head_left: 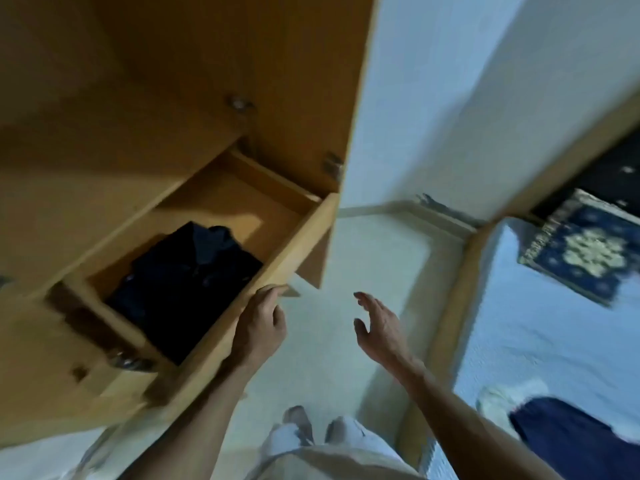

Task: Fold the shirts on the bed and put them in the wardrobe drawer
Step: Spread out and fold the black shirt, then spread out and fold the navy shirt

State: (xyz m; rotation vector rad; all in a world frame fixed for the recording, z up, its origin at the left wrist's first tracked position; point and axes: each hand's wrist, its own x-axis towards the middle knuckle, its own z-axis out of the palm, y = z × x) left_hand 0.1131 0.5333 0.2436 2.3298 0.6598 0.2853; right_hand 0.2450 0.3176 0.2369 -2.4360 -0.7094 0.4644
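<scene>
A home bedroom: a wooden wardrobe [173, 98] stands with its drawer [249, 271] pulled out, a bed [554, 341] in pale blue sheets sits close beside it, and a patterned rug [581, 251] lies nearby.

Drawer [304, 233] back half free

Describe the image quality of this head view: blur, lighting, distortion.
Head view: motion blur smears nearly everything, worst at the wardrobe edges and the bed. Light is dim and bluish, so the folded dark shirt in the open drawer shows little detail. Wide-angle distortion tilts and bends the wall lines. The left hand on the drawer front and the open right hand stay fairly readable.
</scene>
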